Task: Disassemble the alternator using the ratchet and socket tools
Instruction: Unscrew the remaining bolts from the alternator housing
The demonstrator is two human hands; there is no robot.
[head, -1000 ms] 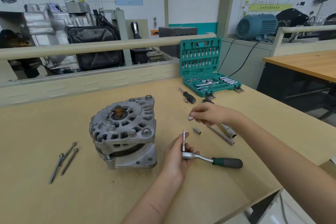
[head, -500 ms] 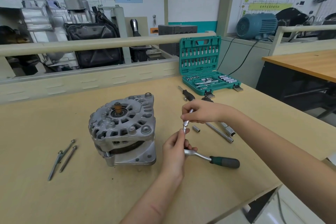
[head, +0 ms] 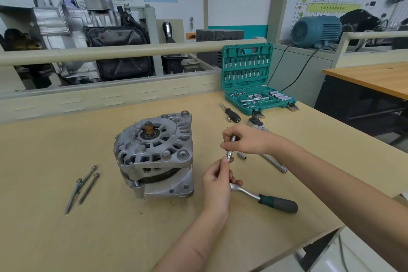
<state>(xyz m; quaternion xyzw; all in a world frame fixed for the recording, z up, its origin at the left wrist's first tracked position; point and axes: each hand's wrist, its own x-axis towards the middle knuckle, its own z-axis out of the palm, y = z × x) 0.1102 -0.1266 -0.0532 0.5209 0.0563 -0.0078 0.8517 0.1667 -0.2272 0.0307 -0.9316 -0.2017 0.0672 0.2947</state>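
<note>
Toward the lower left of the frame, three long grey steel bolts (head: 82, 185) lie loose on the pale wooden workbench (head: 44, 227), two of them crossing near their heads. Well to their right, at the centre of the frame, the silver cast-aluminium alternator (head: 155, 157) stands on the bench with its brownish shaft end pointing up and its vented housing facing the camera.

Just right of the alternator, the left hand (head: 217, 181) reaches in from the bottom edge. Its fingers curl round the head of a chrome ratchet with a dark green and black handle (head: 263, 199); the handle rests on the bench and points toward the lower right. The thumb and fingertips also touch the lower end of a slim chrome extension bar (head: 230, 149), which stands nearly upright from the ratchet head.

Above it, the right hand (head: 245, 140) comes in from the right edge and pinches the upper part of that same bar. Partly under this hand, a small chrome socket (head: 242, 155) and a long chrome bar (head: 273, 162) lie on the bench.

Farther up, a short black-handled driver (head: 231, 115) and a second ratchet head (head: 254, 122) lie near an open teal plastic socket-set case (head: 247, 51), its lid upright with rows of bits, in the upper right of the frame.
</note>
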